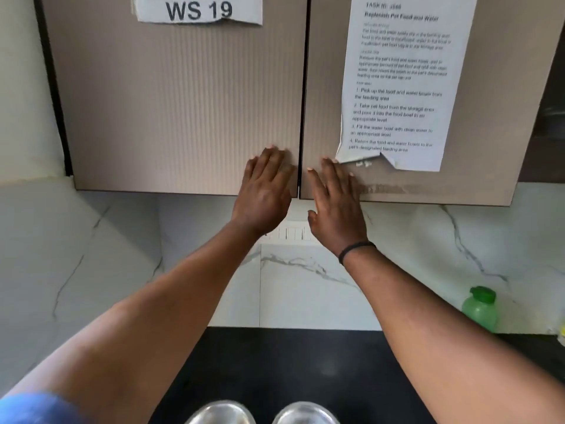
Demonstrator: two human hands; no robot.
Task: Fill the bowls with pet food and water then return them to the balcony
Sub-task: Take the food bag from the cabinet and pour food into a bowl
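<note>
on cabinet doors [183, 117] (closed): left hand [266, 191], right hand [336, 203] flat.

"WS 19" in bold black on a white paper label [198, 9], stuck to the left cupboard door [171, 102]. On the right cupboard door [483, 117], a printed sheet [400, 84] headed "Replenish Pet Food and Water", with steps numbered 1 to 4; smaller print blurred.

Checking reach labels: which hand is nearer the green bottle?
Right. The right hand lies flat on the right cabinet door, above and left of the green bottle; the left hand rests on the left cabinet door, farther left.
</note>
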